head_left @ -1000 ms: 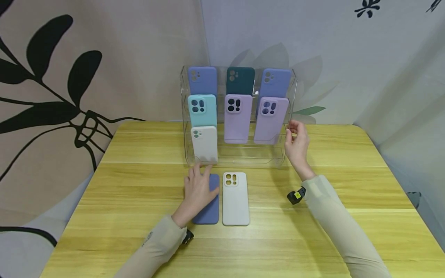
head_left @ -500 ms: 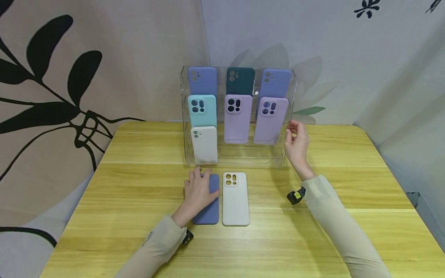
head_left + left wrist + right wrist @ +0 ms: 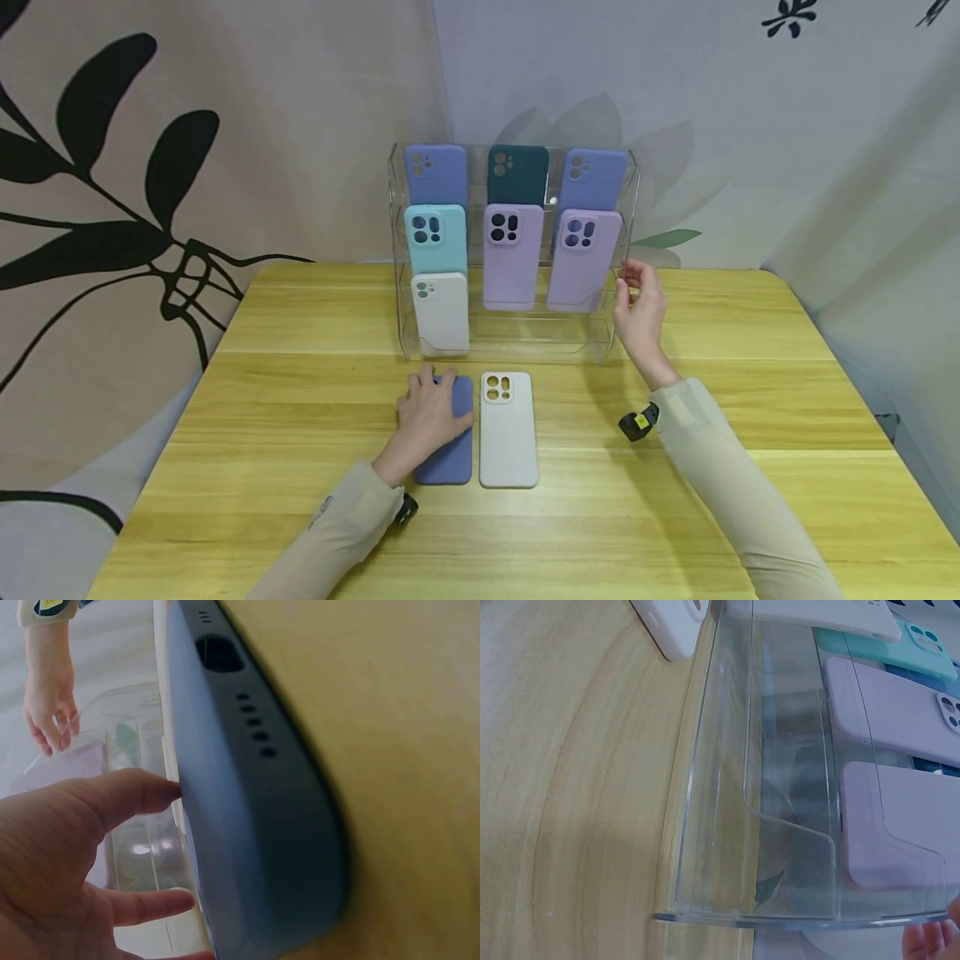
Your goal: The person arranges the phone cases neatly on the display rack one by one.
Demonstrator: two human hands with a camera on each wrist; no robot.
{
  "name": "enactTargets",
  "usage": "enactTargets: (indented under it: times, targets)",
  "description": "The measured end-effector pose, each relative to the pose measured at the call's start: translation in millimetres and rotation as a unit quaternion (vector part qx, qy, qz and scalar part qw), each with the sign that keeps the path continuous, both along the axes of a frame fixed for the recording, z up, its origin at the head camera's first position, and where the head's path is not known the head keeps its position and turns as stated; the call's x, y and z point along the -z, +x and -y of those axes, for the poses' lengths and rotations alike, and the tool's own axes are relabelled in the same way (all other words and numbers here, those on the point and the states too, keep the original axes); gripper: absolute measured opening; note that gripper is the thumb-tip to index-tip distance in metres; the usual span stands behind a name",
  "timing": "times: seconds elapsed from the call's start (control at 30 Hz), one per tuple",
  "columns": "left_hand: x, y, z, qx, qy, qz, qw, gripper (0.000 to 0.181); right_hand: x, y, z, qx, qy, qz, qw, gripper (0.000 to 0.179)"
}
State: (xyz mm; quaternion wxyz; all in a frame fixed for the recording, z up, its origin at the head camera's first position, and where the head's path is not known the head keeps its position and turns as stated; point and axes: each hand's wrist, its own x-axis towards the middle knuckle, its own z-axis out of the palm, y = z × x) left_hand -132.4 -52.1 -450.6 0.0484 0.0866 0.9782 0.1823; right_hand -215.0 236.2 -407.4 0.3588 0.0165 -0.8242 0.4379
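Note:
My left hand (image 3: 429,410) lies over a blue phone case (image 3: 450,467) on the table, covering its upper left part. Its thumb and fingers look nearly straight in the left wrist view, with the tips at the edges of the blue case (image 3: 225,795). Just right of that case lies a white phone case (image 3: 510,442), camera holes at the top. My right hand (image 3: 641,308) pinches the right side panel of a clear tiered display stand (image 3: 536,337); in the right wrist view only fingertips (image 3: 934,937) show at the panel's edge.
Blue, dark green (image 3: 519,175) and blue cases stand on the top tier. A turquoise case (image 3: 437,237) and two lilac cases (image 3: 513,267) fill the middle. One white case (image 3: 441,312) leans on the lowest tier, left side. Patterned cloth (image 3: 315,133) hangs behind the table.
The left hand's fingertips have drawn back slightly from the stand's front edge toward the blue case. The right hand and all the cases have kept their places.

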Motion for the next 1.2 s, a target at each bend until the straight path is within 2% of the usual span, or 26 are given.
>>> enactTargets:
  times: [0.2, 0.63, 1.0, 1.2]
  targets:
    - [-1.4, -1.0, -1.7, 0.001, -0.014, 0.027, 0.9995, 0.073, 0.0, -0.3, -0.1, 0.001, -0.002, 0.000, 1.0000, 0.019]
    - [-2.8, -3.0, -2.7, -0.002, -0.022, 0.060, 0.9980, 0.076, 0.0, 0.0, -0.7, -0.007, 0.002, -0.003, 1.0000, 0.019]
    - [0.6, -3.8, 1.3, 0.005, -0.010, 0.052, 0.9986, 0.077, 0.2, -0.1, 0.0, -0.001, 0.007, -0.009, 0.9999, 0.018]
    - [0.5, -4.9, 3.3, 0.001, 0.005, 0.043, 0.9991, 0.079, -0.1, 0.5, -0.9, -0.004, 0.003, 0.003, 1.0000, 0.020]
